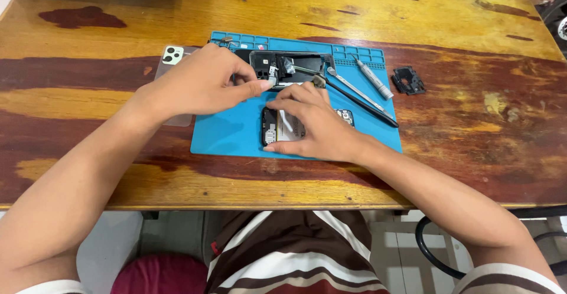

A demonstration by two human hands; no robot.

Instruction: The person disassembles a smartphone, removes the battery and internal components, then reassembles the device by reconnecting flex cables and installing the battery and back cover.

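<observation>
Opened phone [277, 127] lying mid-frame on blue mat [227, 131], insides up, mostly covered by right hand [316, 123], spread flat with fingers pressing it down. Just above, second black frame [286, 67] at mat's upper edge, touched by left hand [204, 84], fingers pinched narrow around a small part too tiny to identify. Tweezers [307, 72] resting across that frame, near right fingertips. To the right on mat, black spudger [360, 100] and grey screwdriver [374, 78] lying slantwise, side by side. Small black bracket [408, 80] off the mat, right of centre, on wooden table [472, 123]. Clear case with green camera cutout [173, 55] left of mat, partly under left wrist. Striped shirt [289, 264] at bottom of frame.
</observation>
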